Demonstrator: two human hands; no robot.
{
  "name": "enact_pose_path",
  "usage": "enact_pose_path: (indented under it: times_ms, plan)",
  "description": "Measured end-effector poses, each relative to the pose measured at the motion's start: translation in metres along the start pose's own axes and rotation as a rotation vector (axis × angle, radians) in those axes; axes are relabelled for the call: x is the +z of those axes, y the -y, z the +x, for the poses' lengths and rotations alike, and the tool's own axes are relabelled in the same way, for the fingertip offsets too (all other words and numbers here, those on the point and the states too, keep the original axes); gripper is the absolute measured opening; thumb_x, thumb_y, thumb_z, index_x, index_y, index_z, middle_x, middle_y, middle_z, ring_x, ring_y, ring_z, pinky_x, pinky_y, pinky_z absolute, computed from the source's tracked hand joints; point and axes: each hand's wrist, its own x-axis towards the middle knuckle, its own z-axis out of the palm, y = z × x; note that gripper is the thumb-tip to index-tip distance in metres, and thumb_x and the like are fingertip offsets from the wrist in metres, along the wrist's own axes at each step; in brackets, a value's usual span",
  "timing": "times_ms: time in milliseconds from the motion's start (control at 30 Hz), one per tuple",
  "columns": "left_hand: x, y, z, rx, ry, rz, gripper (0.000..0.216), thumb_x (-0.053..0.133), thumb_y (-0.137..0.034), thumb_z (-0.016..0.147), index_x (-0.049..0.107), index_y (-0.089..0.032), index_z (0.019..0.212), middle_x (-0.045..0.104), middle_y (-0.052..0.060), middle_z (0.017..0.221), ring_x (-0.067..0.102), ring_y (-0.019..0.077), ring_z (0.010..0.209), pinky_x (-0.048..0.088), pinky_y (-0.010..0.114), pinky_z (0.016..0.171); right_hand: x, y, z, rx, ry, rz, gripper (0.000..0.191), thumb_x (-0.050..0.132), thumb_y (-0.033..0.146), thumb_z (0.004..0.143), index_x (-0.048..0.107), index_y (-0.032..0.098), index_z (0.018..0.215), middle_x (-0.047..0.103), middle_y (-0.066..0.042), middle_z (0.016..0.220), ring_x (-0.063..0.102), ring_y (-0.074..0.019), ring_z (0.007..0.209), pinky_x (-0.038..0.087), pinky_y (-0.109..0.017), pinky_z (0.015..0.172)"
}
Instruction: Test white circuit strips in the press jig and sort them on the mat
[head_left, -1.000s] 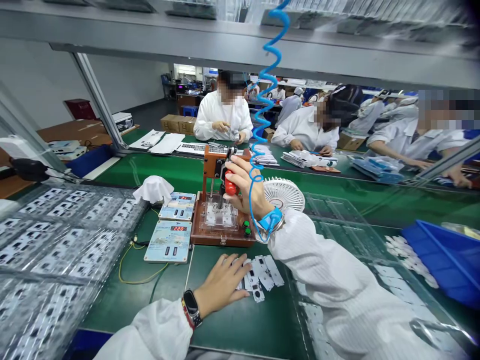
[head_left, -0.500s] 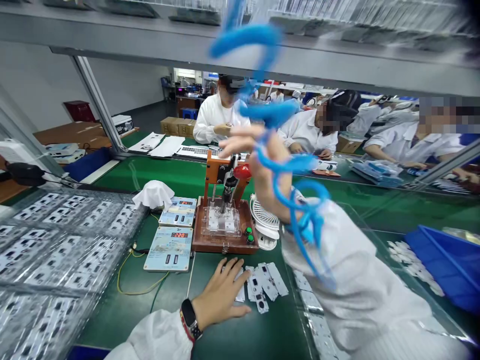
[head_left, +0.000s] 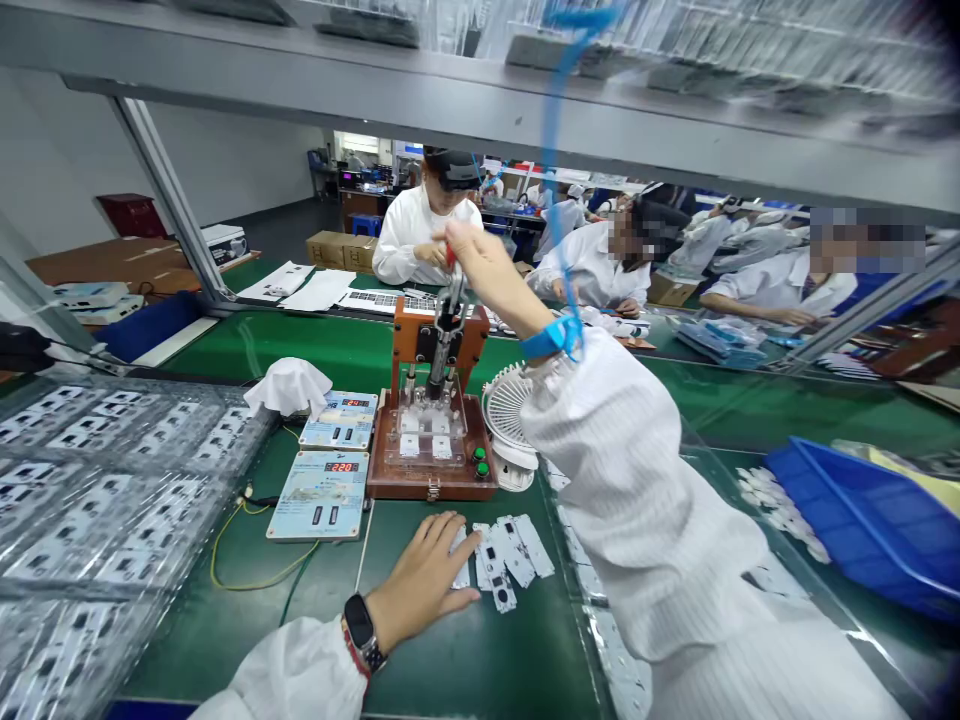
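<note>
My right hand [head_left: 480,262] is closed around the red knob [head_left: 450,254] of the press lever, which now stands raised. Under it is the test press [head_left: 435,350], an orange frame on a brown wooden base, with a clear plate carrying small white pieces [head_left: 425,447]. My left hand [head_left: 426,575] lies flat on the green mat, fingers stretched, its fingertips against a white circuit board [head_left: 460,560]. More white boards [head_left: 510,555] with black parts fan out just right of it. A blue coiled wrist strap [head_left: 553,338] circles my right wrist.
Two meters [head_left: 319,495] with red digits sit left of the press; a white fan [head_left: 510,410] stands at its right. Trays of boards [head_left: 112,520] fill the left side. A blue bin [head_left: 862,530] is at the right. Co-workers [head_left: 427,225] sit across the bench.
My right hand has gone from beside the red knob, fingers spread, to gripping it, and the lever is raised. The blue coil has stretched upward. My left hand keeps its place by the boards.
</note>
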Motion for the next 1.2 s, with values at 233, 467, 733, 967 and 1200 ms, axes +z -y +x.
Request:
enact_pose_path:
  times_ms: [233, 467, 733, 967, 1200]
  plan:
    - [0.003, 0.0, -0.001, 0.017, -0.049, 0.044, 0.073, 0.065, -0.045, 0.083, 0.033, -0.017, 0.142, 0.05, 0.017, 0.133, 0.045, 0.0361, 0.122, 0.039, 0.056, 0.097, 0.013, 0.0, -0.114, 0.176, -0.446, 0.021, 0.022, 0.036, 0.035, 0.097, 0.051, 0.022, 0.108, 0.056, -0.007, 0.109, 0.057, -0.0174, 0.101, 0.047, -0.037, 0.091]
    - [0.003, 0.0, 0.0, 0.016, -0.076, 0.073, 0.074, 0.062, -0.051, 0.082, 0.035, -0.016, 0.141, 0.054, 0.017, 0.128, 0.049, 0.0344, 0.118, 0.038, 0.054, 0.096, 0.029, -0.008, -0.233, 0.045, 0.269, -0.144, 0.023, 0.038, 0.016, 0.094, 0.06, 0.018, 0.099, 0.057, -0.012, 0.111, 0.053, -0.0219, 0.106, 0.046, -0.039, 0.089]
    - [0.004, 0.006, -0.003, -0.007, -0.111, 0.042, 0.072, 0.058, -0.055, 0.083, 0.035, -0.018, 0.141, 0.052, 0.016, 0.13, 0.048, 0.032, 0.119, 0.038, 0.053, 0.098, 0.038, -0.018, -0.209, 0.003, 0.654, -0.365, 0.038, 0.047, 0.042, 0.093, 0.06, 0.015, 0.116, 0.043, -0.018, 0.137, 0.039, -0.0311, 0.125, 0.038, -0.047, 0.1]
    - [0.003, 0.005, -0.003, -0.024, -0.083, 0.025, 0.07, 0.06, -0.052, 0.083, 0.035, -0.02, 0.141, 0.05, 0.015, 0.132, 0.045, 0.0325, 0.121, 0.038, 0.054, 0.099, 0.048, -0.019, -0.202, 0.05, 0.624, -0.311, 0.041, 0.047, 0.043, 0.094, 0.055, 0.015, 0.123, 0.048, -0.018, 0.132, 0.042, -0.0268, 0.124, 0.037, -0.045, 0.101]
    - [0.005, 0.007, -0.003, -0.007, -0.085, 0.058, 0.065, 0.062, -0.048, 0.083, 0.04, -0.02, 0.138, 0.05, 0.015, 0.133, 0.045, 0.0324, 0.122, 0.039, 0.053, 0.099, 0.064, 0.0, -0.18, 0.146, 0.868, -0.284, 0.042, 0.039, 0.043, 0.097, 0.05, 0.024, 0.133, 0.057, -0.009, 0.129, 0.049, -0.0248, 0.121, 0.027, -0.049, 0.109]
